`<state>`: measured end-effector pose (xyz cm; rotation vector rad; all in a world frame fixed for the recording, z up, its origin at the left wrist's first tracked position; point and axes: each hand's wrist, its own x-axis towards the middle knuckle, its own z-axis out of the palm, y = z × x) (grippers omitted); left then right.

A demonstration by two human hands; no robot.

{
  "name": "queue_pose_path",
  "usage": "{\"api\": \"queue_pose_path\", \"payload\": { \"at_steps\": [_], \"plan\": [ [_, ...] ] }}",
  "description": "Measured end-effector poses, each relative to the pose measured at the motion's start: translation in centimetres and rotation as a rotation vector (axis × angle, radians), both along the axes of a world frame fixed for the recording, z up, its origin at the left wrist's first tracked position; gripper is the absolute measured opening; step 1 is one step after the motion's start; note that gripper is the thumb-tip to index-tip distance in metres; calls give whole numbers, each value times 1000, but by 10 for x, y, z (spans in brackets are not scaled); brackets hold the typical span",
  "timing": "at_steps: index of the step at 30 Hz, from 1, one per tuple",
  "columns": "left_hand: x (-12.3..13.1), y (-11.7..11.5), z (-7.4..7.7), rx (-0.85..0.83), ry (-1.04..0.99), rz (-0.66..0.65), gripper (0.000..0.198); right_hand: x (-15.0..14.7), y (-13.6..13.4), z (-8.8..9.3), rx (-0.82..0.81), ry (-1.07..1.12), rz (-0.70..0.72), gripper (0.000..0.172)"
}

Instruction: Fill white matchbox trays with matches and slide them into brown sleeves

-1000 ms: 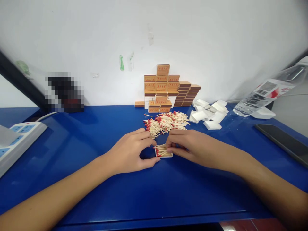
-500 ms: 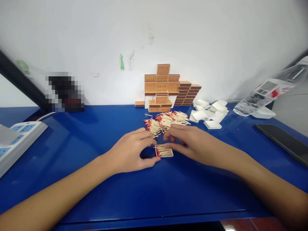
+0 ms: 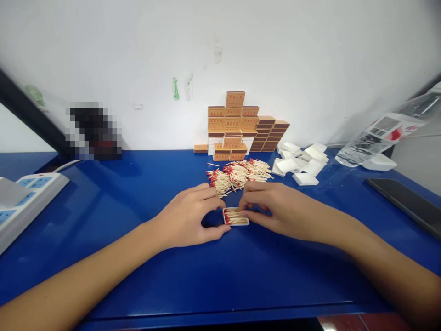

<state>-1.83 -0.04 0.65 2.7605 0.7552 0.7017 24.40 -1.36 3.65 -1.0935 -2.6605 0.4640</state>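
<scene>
Steadying the left end of a small white tray (image 3: 243,224) in the head view, the left hand (image 3: 186,216) had its thumb at the near left corner and its forefinger at the far left corner, these two fingers spread across the tray's width. The tray lay on the blue tabletop (image 3: 220,271), between the two hands, and held a layer of matches (image 3: 233,217) with their red heads mostly to the left. The right hand (image 3: 279,209) was over the tray's right end, thumb and forefinger close together at the match sticks; whether they pinched a match could not be told.

Just beyond the hands, a loose pile of matches (image 3: 250,172) spread across the tabletop. Behind it, orange matchboxes (image 3: 233,122) were stacked near the white wall (image 3: 148,59). To the right of the pile, white trays (image 3: 306,179) lay in a jumble. Farther right were a clear bottle (image 3: 360,147) and, nearer, a dark phone (image 3: 406,202). At the left edge lay a power strip (image 3: 51,189).
</scene>
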Motion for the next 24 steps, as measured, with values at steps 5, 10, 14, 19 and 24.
{"api": "queue_pose_path", "payload": {
  "at_steps": [5, 10, 14, 19, 24],
  "plan": [
    [0, 0, 1, 4, -4, -11, 25, -5, -1, -4, -10, 19, 9, 11],
    [1, -1, 2, 26, -20, -42, 23, -13, -4, -8, 30, 94, 48, 7],
    [1, -2, 2, 39, -25, -40, 22, -16, -5, -10, 8, 63, 29, 14],
    [1, -1, 2, 36, -35, -30, 22, -11, -3, -6, 64, 102, -8, 13],
    [0, 0, 2, 72, -137, -8, 22, 0, 0, 5, 115, 112, -114, 22]
  ]
}}
